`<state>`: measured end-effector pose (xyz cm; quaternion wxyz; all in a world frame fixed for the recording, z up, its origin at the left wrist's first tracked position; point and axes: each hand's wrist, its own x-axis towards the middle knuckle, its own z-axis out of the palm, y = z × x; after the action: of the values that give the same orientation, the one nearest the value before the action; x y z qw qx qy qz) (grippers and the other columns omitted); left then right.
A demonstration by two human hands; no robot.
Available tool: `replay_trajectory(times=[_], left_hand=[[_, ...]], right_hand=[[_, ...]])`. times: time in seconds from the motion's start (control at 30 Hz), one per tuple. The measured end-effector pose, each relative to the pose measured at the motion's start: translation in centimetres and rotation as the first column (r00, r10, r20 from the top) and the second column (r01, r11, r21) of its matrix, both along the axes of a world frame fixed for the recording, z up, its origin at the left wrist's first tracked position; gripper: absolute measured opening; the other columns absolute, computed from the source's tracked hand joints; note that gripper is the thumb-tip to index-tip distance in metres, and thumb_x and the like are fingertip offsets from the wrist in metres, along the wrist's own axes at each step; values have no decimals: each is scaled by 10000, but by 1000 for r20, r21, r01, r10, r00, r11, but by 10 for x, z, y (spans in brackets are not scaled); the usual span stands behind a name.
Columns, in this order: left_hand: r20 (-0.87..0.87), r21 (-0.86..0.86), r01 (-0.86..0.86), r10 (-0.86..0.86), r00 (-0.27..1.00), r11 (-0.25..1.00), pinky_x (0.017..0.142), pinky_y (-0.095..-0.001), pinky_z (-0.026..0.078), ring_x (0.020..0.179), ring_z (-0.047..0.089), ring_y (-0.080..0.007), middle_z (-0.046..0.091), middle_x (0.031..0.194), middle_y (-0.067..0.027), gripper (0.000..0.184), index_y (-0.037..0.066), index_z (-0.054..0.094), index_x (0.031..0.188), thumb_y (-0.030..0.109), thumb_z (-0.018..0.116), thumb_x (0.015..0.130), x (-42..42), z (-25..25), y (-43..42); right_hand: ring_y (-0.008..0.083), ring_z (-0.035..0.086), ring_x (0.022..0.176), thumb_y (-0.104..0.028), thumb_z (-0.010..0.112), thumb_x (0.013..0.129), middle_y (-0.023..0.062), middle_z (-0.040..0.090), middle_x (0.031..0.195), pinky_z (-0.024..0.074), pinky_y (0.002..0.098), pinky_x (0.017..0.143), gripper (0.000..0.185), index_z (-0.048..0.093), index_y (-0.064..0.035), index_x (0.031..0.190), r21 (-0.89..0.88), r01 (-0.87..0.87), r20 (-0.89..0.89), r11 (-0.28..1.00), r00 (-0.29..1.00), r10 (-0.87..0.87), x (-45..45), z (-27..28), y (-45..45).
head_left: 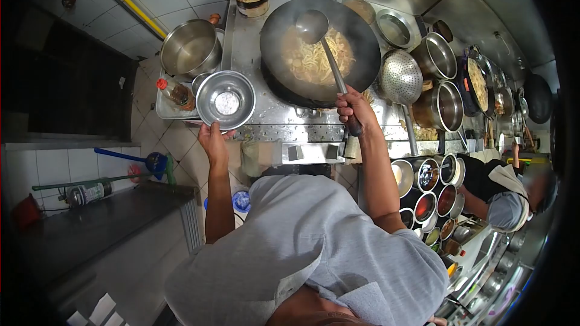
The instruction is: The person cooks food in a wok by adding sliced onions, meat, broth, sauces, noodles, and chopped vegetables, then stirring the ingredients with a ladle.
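My right hand (355,108) is closed round the dark handle of a long ladle (313,26). The ladle's bowl hangs over a large black wok (275,78), near its far side. Steaming noodles (314,63) in brownish broth lie in the wok. With my left hand (214,140) I grip the near rim of a shiny metal bowl (226,119), to the left of the wok. A faint bright patch shows on the bowl's bottom. Just left of the bowl stands a bottle (175,93) with a red cap.
A large steel pot (192,48) stands at the left. Right of the wok are a perforated strainer (400,78) and steel pots (444,107). Several seasoning containers (425,206) stand at my right. Another person (507,193) is at the far right.
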<state>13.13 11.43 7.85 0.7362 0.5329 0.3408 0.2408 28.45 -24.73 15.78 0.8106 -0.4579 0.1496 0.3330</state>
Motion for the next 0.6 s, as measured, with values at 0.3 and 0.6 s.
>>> replay_trajectory(times=[0.3, 0.6], left_hand=[[15, 3, 25, -25, 1000, 1000, 561, -320, 638, 744, 685, -158, 678, 969, -94, 128, -23, 618, 1057, 52, 544, 985, 5, -6, -2], [15, -2, 19, -19, 1000, 1000, 553, -320, 639, 728, 687, -163, 678, 963, -93, 123, -22, 614, 1054, 54, 546, 984, 6, -1, -5]], right_hand=[[29, 407, 437, -34, 550, 985, -42, 489, 688, 389, 219, 394, 420, 510, -135, 1391, -193, -77, 57, 978, 994, 89, -13, 9, 6], [18, 398, 437, -46, 520, 1006, -51, 473, 694, 374, 204, 391, 311, 520, -166, 1293, 90, -4, -8, 996, 1000, 5, -31, 16, -10]])
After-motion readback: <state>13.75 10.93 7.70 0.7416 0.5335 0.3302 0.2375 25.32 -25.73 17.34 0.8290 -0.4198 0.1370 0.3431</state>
